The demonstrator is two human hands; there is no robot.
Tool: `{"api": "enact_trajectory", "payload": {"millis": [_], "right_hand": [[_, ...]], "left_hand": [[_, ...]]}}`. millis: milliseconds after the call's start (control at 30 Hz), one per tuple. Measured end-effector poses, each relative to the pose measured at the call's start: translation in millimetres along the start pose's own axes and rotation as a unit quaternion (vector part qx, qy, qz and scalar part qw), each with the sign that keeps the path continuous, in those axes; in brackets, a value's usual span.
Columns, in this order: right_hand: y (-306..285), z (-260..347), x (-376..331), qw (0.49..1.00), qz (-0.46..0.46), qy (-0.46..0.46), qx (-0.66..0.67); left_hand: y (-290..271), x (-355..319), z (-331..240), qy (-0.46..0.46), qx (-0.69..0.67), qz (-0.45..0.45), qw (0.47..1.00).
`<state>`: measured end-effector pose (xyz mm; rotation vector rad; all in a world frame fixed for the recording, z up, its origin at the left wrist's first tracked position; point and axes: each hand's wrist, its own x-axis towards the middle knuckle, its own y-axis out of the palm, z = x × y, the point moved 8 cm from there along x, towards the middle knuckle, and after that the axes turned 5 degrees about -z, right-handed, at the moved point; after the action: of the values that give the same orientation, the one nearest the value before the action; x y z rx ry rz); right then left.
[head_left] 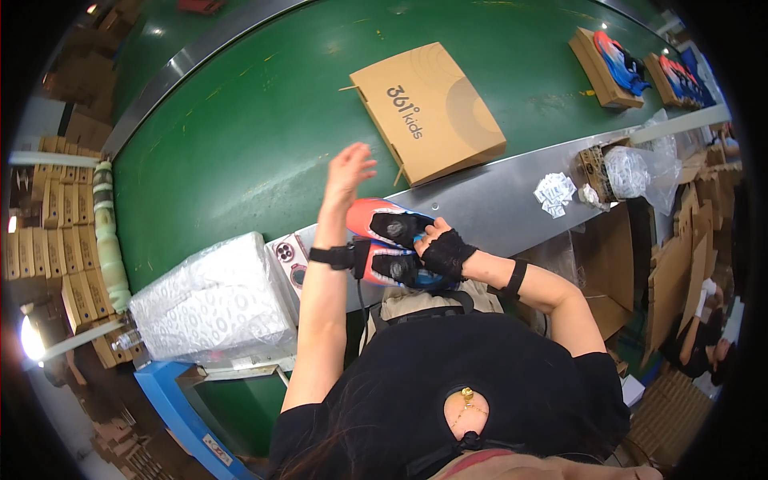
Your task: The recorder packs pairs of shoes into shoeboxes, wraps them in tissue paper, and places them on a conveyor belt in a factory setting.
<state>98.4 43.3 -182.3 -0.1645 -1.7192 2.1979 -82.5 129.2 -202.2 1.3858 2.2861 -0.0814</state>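
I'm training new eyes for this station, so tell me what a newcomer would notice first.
Probably the vivid orange-and-blue shoes at the table's near metal edge, mid-picture, with the black-gloved right hand at their heel end. Next, the large brown box beyond them on the green surface, with the left hand held out to its left.

The box is matt cardboard, the ledge smooth metal.

orange-and-blue shoes, brown box, green belt.
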Motion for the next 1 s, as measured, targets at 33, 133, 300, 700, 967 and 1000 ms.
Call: {"api": "enact_trajectory", "payload": {"millis": [33,133,300,700,967,1000], "right_hand": [[-1.3,-5.1,1.8,1.000,-0.001,0.003,-0.002],[-14.8,-48.1,7.1,0.980,-0.013,0.129,0.151],[-66.6,-132.3,4.0,0.953,-0.169,0.221,-0.118],[-102.6,-292.2,-91.5,0.497,-0.456,0.372,0.638],[-65.6,-332.5,-268.3,0.836,-0.222,0.497,0.061],[-69.6,-315.7,-264.3,0.870,-0.225,0.439,-0.017]], "left_hand": [[10.6,12.9,23.2,-0.033,0.019,0.000,0.999],[38.5,37.5,65.4,-0.072,0.078,0.018,0.994],[82.2,21.0,27.3,-0.015,0.073,0.002,0.997],[12.9,15.2,8.2,0.101,0.522,-0.127,0.837],[-65.4,-17.8,38.9,0.086,0.316,-0.303,0.895],[-71.8,-24.1,38.8,0.079,0.267,-0.319,0.906]]}}
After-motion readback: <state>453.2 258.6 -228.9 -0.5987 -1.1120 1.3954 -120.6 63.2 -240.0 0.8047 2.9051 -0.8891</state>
